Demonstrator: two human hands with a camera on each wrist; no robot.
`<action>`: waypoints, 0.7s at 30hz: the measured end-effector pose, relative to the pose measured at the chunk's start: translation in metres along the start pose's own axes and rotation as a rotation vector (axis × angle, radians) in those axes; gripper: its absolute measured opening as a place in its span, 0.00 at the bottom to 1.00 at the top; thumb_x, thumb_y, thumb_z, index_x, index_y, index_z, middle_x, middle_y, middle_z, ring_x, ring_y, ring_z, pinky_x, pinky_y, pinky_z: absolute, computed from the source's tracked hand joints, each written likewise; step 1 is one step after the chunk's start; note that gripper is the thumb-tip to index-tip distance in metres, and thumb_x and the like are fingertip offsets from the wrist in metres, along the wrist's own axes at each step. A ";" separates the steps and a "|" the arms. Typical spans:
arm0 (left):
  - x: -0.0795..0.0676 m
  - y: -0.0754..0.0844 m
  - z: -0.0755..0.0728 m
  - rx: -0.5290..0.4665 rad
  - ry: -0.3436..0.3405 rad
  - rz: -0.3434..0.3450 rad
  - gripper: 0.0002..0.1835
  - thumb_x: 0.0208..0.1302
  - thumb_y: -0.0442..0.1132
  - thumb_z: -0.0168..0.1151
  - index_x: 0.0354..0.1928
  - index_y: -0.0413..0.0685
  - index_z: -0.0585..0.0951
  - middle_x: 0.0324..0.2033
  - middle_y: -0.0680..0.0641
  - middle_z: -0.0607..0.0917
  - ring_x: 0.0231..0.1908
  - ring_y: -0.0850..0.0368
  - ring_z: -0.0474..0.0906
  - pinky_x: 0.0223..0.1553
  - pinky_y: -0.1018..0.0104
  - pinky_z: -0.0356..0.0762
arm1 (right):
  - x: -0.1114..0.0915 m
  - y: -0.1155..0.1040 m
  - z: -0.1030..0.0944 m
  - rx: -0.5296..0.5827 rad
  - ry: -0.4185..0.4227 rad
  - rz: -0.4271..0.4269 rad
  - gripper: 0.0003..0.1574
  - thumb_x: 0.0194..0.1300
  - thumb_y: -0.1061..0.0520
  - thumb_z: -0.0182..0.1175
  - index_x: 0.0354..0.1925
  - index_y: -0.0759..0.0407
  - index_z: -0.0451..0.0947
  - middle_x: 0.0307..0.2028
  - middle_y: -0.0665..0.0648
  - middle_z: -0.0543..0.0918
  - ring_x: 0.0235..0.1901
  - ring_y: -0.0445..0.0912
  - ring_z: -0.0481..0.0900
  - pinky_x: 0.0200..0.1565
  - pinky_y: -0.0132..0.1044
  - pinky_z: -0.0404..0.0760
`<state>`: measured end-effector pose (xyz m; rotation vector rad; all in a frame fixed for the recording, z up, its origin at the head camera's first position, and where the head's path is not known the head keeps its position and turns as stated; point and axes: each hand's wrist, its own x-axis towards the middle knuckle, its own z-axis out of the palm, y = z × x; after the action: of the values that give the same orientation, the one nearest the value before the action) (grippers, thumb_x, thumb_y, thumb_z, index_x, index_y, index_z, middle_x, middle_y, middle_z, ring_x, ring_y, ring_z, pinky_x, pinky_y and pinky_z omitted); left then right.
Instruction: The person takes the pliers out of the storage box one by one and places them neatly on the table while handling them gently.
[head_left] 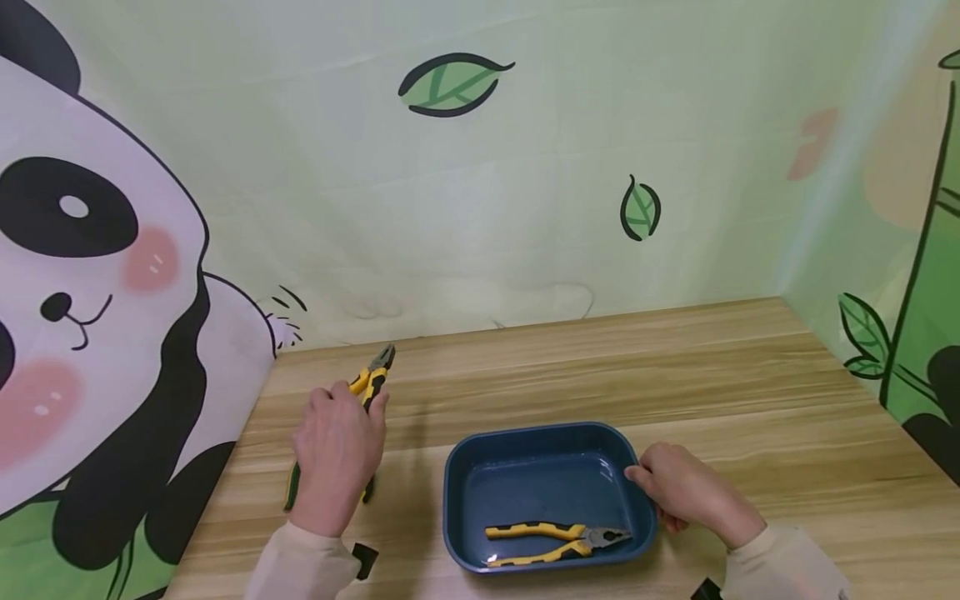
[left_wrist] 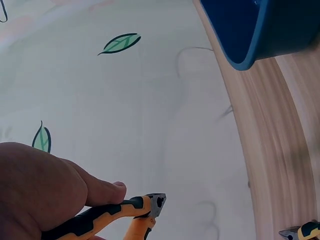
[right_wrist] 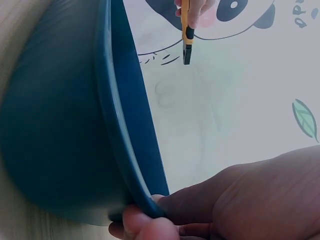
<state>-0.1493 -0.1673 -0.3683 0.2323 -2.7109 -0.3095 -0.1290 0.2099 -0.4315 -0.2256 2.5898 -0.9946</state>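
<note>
My left hand [head_left: 339,450] grips a pair of yellow-and-black pliers [head_left: 377,377], raised above the wood with the metal nose pointing away from me. In the left wrist view the thumb lies along one handle of these pliers [left_wrist: 112,212]. Another pair of pliers [left_wrist: 306,231] lies on the wood at that view's lower right corner, partly cut off. My right hand [head_left: 693,492] pinches the right rim of a blue plastic basin [head_left: 540,450], thumb and fingers on either side of the rim [right_wrist: 117,120]. Inside the basin lies a yellow-handled pair of pliers [head_left: 570,542], handles spread.
The wooden tabletop [head_left: 675,375] runs back to a pale wall covering [head_left: 525,208] printed with leaves and a large panda [head_left: 97,267]. A side panel with a green print [head_left: 926,317] borders the table on the right.
</note>
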 end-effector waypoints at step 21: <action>0.004 -0.004 0.032 0.026 -0.185 -0.099 0.30 0.76 0.53 0.59 0.43 0.23 0.74 0.37 0.28 0.74 0.35 0.34 0.77 0.30 0.43 0.77 | 0.000 0.001 0.000 -0.002 0.007 0.000 0.23 0.78 0.61 0.54 0.22 0.61 0.74 0.08 0.51 0.72 0.06 0.38 0.68 0.13 0.32 0.70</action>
<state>-0.1655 -0.1663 -0.3964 0.3624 -2.8926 -0.3387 -0.1294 0.2106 -0.4326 -0.2233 2.5971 -0.9953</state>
